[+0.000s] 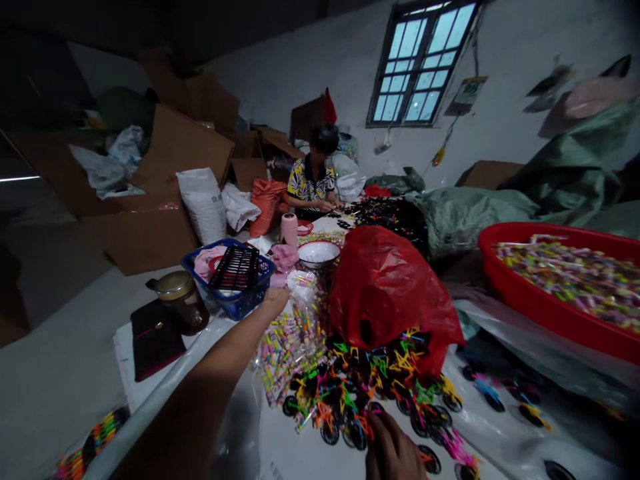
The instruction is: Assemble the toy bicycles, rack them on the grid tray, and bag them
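Note:
My left hand (277, 301) reaches out beside the blue plastic basket (240, 303), close to a pink cloth (284, 259). Its fingers are too small and dim to make out. At the lower edge, my right hand (393, 448) has its fingers stretched over a heap of small toy bicycles (345, 400) with black wheels and bright frames. Nothing shows in that hand, though its thumb is hidden. Between my hands lies a spread of small colourful wrapped pieces (287, 347), partly under clear plastic. A red plastic bag (387, 287) rests behind the bicycles.
A large red tub (493, 267) of colourful pieces stands at right. Left are a lidded jar (183, 303) and a black case (155, 340). Beyond are a white bowl (319, 252), a pink bottle (289, 230) and a seated person (311, 180). Cardboard boxes (145, 233) line the left.

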